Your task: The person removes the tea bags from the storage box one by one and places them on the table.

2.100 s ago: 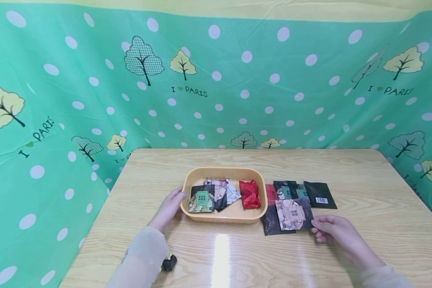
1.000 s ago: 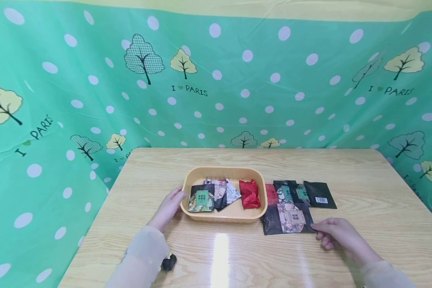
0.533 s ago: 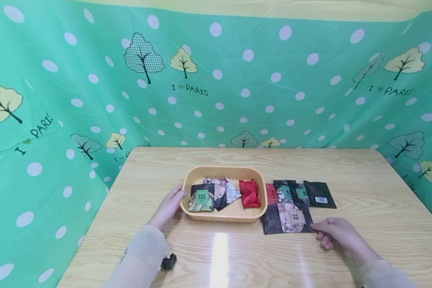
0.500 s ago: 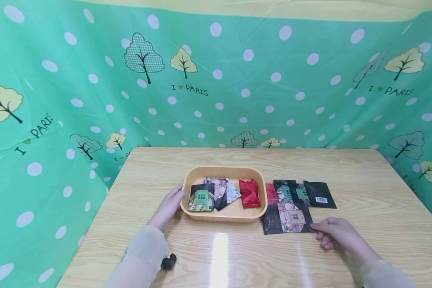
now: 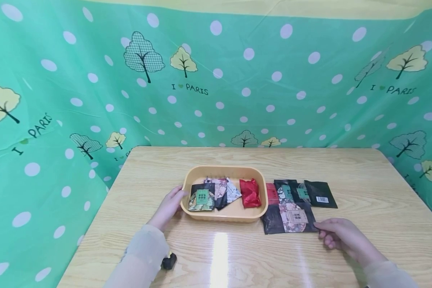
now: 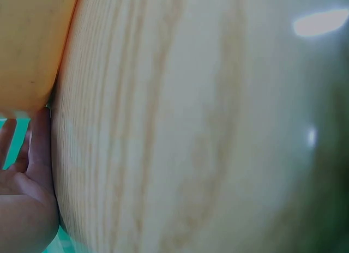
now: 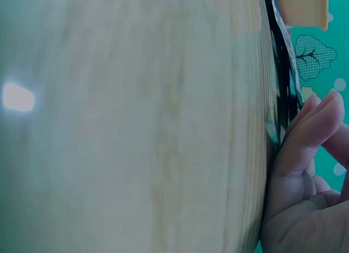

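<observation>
In the head view, my right hand (image 5: 345, 238) pinches the lower right corner of a black sachet with a pink floral print (image 5: 293, 218). That sachet lies flat over a plain black sachet (image 5: 272, 219). At the other side, my left hand (image 5: 168, 208) touches the left end of a shallow orange-yellow tray (image 5: 223, 218), its fingers fairly straight in the left wrist view. Inside the tray are a black sachet with a green label (image 5: 202, 197), several overlapping floral sachets (image 5: 221, 190) and a crinkled red packet (image 5: 250, 193).
Behind the pinched sachet lie a red sachet (image 5: 272, 193), green-labelled sachets (image 5: 285, 192) and a black sachet with a barcode (image 5: 321, 194). A small black object (image 5: 169, 261) sits beside the left sleeve. Green patterned cloth (image 5: 216, 80) hangs behind the wooden table (image 5: 259, 260).
My right hand has straightened the floral sachet, lowered it flat and shifted it slightly right, still pinching its corner. The left hand and tray stay in place.
</observation>
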### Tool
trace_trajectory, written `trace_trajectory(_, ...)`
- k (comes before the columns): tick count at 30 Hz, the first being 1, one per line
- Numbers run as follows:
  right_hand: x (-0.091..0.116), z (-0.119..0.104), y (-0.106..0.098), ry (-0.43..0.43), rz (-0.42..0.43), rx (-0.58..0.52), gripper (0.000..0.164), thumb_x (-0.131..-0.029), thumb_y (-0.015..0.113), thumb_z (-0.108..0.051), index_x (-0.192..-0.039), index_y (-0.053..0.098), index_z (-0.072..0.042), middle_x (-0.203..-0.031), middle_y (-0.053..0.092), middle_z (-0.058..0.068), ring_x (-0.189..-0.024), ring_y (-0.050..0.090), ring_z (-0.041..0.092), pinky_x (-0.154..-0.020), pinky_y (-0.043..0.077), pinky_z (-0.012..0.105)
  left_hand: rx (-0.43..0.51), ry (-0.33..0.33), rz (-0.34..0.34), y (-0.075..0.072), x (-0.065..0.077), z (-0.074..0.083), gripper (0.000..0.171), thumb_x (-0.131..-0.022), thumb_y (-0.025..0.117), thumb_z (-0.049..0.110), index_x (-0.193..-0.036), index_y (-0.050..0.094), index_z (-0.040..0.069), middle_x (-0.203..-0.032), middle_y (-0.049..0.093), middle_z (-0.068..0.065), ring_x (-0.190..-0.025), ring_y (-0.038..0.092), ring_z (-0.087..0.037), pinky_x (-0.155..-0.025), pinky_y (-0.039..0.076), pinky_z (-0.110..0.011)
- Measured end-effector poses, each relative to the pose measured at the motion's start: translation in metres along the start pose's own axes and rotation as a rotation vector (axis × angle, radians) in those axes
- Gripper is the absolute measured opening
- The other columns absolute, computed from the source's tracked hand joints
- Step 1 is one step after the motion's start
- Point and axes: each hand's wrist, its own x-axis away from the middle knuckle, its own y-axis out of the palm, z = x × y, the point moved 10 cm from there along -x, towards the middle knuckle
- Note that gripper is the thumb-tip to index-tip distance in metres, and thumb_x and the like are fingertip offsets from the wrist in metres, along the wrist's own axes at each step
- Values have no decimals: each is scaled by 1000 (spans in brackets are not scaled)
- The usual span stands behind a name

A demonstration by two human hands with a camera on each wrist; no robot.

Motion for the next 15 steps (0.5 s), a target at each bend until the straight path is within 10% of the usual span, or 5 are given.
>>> trace_trajectory(15, 2, -2, 2, 2, 21, -1, 14, -94, 62, -19, -95, 62, -4, -73, 64, -3, -57, 56, 2, -53, 52, 16, 7, -1, 2, 0, -1, -1, 69, -98, 50, 39, -156, 28, 8, -150, 45, -25, -121, 61, -30, -111, 42, -44)
